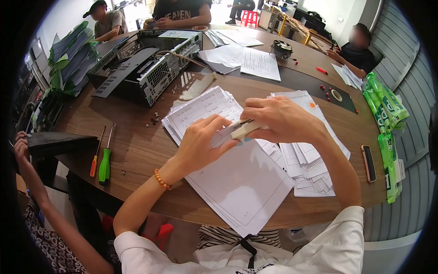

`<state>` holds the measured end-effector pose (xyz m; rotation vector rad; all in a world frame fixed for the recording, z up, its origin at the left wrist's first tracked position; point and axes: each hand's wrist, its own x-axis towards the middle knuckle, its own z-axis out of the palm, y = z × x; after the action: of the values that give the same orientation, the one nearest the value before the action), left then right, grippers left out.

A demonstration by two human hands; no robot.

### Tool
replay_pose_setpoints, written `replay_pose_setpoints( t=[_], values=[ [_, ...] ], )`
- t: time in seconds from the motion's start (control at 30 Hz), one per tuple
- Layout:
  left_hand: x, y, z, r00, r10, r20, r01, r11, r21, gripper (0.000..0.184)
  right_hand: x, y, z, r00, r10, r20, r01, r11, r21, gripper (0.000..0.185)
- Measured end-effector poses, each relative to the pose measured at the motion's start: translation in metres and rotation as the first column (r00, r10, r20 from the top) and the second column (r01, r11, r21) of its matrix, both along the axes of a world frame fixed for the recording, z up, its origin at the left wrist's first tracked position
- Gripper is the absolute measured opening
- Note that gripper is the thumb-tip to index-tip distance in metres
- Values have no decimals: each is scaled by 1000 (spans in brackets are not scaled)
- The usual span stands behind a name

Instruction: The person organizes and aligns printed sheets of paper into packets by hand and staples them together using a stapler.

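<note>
My right hand [280,116] is closed around a cream-coloured stapler [242,132] with a dark metal strip. My left hand [200,139] pinches the top edge of a stack of printed sheets [239,185], which hangs tilted towards me past the table's front edge. The stapler sits at that upper edge, between my two hands; whether its jaws touch the paper is hidden by my fingers. Behind my hands lies a pile of printed pages [200,109]. To the right of the stack are more loose papers [308,166], partly under my right forearm.
An opened computer case [159,75] stands at the back left. Two screwdrivers, one orange [94,165] and one green [105,164], lie left. A phone [368,163] and green packets [387,137] are right. A co-worker's hand [21,145] holds a dark panel [61,142]. Other people sit around the table.
</note>
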<state>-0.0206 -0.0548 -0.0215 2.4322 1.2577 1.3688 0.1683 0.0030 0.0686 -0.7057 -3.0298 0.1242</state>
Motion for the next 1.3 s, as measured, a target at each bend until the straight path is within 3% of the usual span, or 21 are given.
replay_pose_setpoints(
  t=[0.17, 0.3, 0.37, 0.4, 0.47, 0.53, 0.6, 0.63, 0.67, 0.73, 0.83, 0.87, 0.93, 1.03, 1.07, 1.1, 1.13, 1.17, 1.2, 1.23, 1.3],
  values=[
    [-2, 0, -1, 999, -42, 17, 42, 999, -4, 25, -4, 1, 0, 992, 128, 13, -129, 987, 99, 28],
    [-4, 1, 1, 998, -59, -18, 60, 997, 52, 28, -3, 2, 2, 992, 129, 12, -129, 990, 51, 31],
    [-5, 2, 2, 987, -69, 146, 101, 969, -225, 29, 5, 4, -1, 996, 73, -59, -72, 997, 22, 32],
    [-7, 3, 0, 987, -63, 149, 96, 970, -224, 29, 9, 3, 1, 995, 79, -57, -78, 997, 23, 32],
    [-12, 5, -4, 979, -62, 194, 137, 906, -401, 26, 21, 3, 6, 972, -153, -177, 127, 981, -149, 31],
    [-13, 4, 1, 946, -43, 320, 189, 878, -439, 23, 41, 15, 0, 969, -194, -152, 148, 950, -274, 31],
    [-13, 5, 3, 897, -25, 442, 253, 848, -466, 19, 61, 24, -19, 902, 26, -431, -254, 840, -480, 33],
    [-15, 7, 2, 897, -37, 441, 263, 846, -464, 19, 64, 22, -26, 925, 29, -380, -261, 775, -575, 36],
    [-16, 8, 1, 897, -53, 438, 276, 842, -463, 20, 65, 15, -36, 922, -50, -384, -242, 700, -672, 37],
    [-15, 8, 1, 905, -55, 421, 273, 835, -478, 20, 59, -3, -39, 967, -210, -145, 16, 619, -785, 35],
    [-12, 12, -1, 894, -23, 447, 243, 864, -442, 20, 75, -9, -43, 896, -356, -266, 6, 607, -794, 32],
    [-14, 14, -1, 867, 28, 497, 199, 896, -397, 20, 87, -1, -44, 863, -326, -386, -65, 686, -725, 25],
    [-21, 17, 1, 849, 13, 529, 233, 889, -395, 20, 119, 16, -27, 808, -527, -264, 97, 561, -822, 23],
    [-27, 18, 1, 843, 97, 529, 192, 864, -465, 19, 150, 28, -9, 777, -558, -292, 145, 610, -779, 22],
    [-27, 19, -1, 843, 97, 529, 192, 865, -464, 19, 154, 24, -7, 663, -690, -292, 195, 535, -822, 24],
    [-26, 19, -2, 847, 136, 513, 150, 866, -477, 18, 156, 22, -4, 531, -801, -277, 230, 451, -862, 26],
    [-26, 19, -3, 850, 176, 497, 106, 866, -488, 17, 165, 31, -10, 533, -799, -278, 228, 453, -862, 26],
    [-27, 19, -4, 849, 180, 496, 101, 867, -488, 17, 178, 47, -21, 642, -735, -219, 492, 614, -618, 29],
    [-29, 19, -5, 945, 239, 222, -130, 901, -415, 28, 173, 51, -21, 720, -684, -115, 640, 719, -270, 31],
    [-30, 18, -7, 943, 325, -65, -330, 903, -274, 40, 170, 46, -25, 675, -717, -172, 582, 661, -474, 35],
    [-28, 16, -16, 892, 417, -175, -446, 876, -184, 54, 158, 42, -30, 749, -643, -161, 545, 736, -401, 35]
  ],
)
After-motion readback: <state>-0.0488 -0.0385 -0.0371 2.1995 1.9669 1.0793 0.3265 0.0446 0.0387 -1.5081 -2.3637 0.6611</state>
